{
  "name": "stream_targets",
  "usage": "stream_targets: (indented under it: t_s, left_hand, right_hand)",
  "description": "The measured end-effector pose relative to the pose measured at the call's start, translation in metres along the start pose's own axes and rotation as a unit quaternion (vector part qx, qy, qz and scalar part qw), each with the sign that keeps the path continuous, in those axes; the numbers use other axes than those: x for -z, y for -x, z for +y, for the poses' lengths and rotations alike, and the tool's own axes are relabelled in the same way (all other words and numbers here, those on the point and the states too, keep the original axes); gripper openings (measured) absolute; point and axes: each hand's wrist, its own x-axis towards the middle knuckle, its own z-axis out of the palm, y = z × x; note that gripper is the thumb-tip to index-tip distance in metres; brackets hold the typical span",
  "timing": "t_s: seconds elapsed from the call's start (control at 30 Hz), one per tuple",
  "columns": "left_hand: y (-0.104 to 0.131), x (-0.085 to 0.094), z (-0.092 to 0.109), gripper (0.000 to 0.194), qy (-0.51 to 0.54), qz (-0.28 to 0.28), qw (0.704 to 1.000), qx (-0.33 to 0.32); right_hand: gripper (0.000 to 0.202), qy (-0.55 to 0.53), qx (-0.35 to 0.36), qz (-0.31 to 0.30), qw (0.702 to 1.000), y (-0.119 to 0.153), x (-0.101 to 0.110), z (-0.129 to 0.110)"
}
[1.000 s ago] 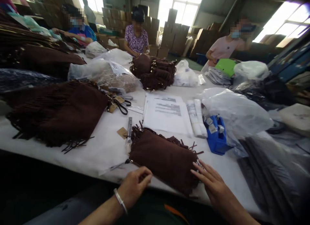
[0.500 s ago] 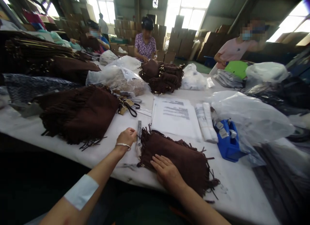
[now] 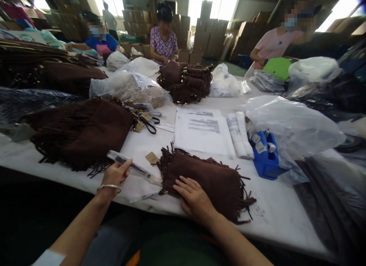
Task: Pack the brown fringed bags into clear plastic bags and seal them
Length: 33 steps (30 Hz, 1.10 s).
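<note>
Near the table edge, left hand [image 3: 114, 175] fingers grip a wrapped strap [image 3: 133, 167], long axis slanting down-right toward the fringed bag [image 3: 206, 180]

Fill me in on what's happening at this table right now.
The person's right hand lies flat on a brown suede fringed bag at the near edge of the white table. The left hand holds a long strap wrapped in clear plastic, lifted beside the bag. Three other people work at the far side among stacks of similar bags.
</note>
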Motion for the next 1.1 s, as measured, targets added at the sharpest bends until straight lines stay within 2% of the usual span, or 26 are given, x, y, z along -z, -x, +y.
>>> stream_targets:
  t_s: [0.07, 0.17, 0.27, 0.33, 0.4, 0.47, 0.53, 0.63, 0.73, 0.8, 0.83, 0.93, 1.0, 1.1]
  left_hand:
    - [0.025, 0.014, -0.019, 0.047, 0.036, 0.014, 0.999, 0.017]
    - [0.050, 0.016, -0.035, 0.047, 0.078, 0.056, 0.995, 0.018]
    - [0.061, 0.012, -0.038, 0.045, 0.087, 0.106, 0.991, 0.011]
    - [0.067, 0.014, -0.036, 0.045, 0.038, 0.126, 0.991, 0.015]
    - [0.076, 0.018, -0.033, 0.042, -0.035, 0.136, 0.990, -0.019]
    - [0.090, 0.022, -0.032, 0.040, -0.087, 0.126, 0.980, -0.124]
    - [0.108, 0.023, -0.032, 0.034, -0.101, 0.093, 0.953, -0.269]
    - [0.137, 0.014, -0.033, 0.026, -0.103, -0.009, 0.885, -0.455]
    - [0.159, -0.013, -0.031, 0.031, -0.120, -0.142, 0.808, -0.559]
    - [0.165, -0.040, -0.029, 0.030, -0.151, -0.212, 0.774, -0.577]
    - [0.165, -0.054, -0.028, 0.029, -0.171, -0.237, 0.769, -0.568]
    - [0.164, -0.088, -0.023, 0.028, -0.206, -0.265, 0.789, -0.514]
    - [0.163, -0.097, -0.020, 0.030, -0.187, -0.276, 0.810, -0.483]
    - [0.165, -0.085, -0.023, 0.034, -0.113, -0.322, 0.817, -0.464]
  right_hand:
    - [0.047, -0.016, 0.022, -0.010, 1.000, -0.012, -0.003, -0.013]
    - [0.045, -0.024, 0.080, -0.049, 0.995, -0.039, -0.019, -0.031]
    - [0.046, 0.000, 0.091, -0.081, 0.992, -0.058, -0.033, -0.035]
    - [0.046, 0.014, 0.090, -0.091, 0.992, -0.058, -0.032, -0.030]
    - [0.037, 0.013, 0.094, -0.090, 0.991, -0.048, -0.024, -0.022]
    - [0.020, 0.000, 0.101, -0.084, 0.991, -0.032, -0.014, -0.017]
    - [0.021, -0.015, 0.097, -0.075, 0.992, -0.016, -0.007, -0.014]
    - [0.043, -0.012, 0.022, -0.031, 0.999, 0.002, -0.006, -0.012]
    - [0.057, -0.025, -0.065, 0.012, 0.998, 0.009, -0.009, -0.007]
    - [0.056, -0.063, -0.074, 0.008, 0.995, 0.009, -0.007, -0.003]
    - [0.051, -0.089, -0.071, 0.001, 0.994, 0.008, -0.003, -0.001]
    - [0.036, -0.170, -0.078, -0.029, 0.982, 0.003, 0.015, 0.000]
    - [0.038, -0.194, -0.094, -0.065, 0.974, 0.002, 0.030, -0.005]
    - [0.049, -0.165, -0.089, -0.132, 0.973, 0.006, 0.039, -0.013]
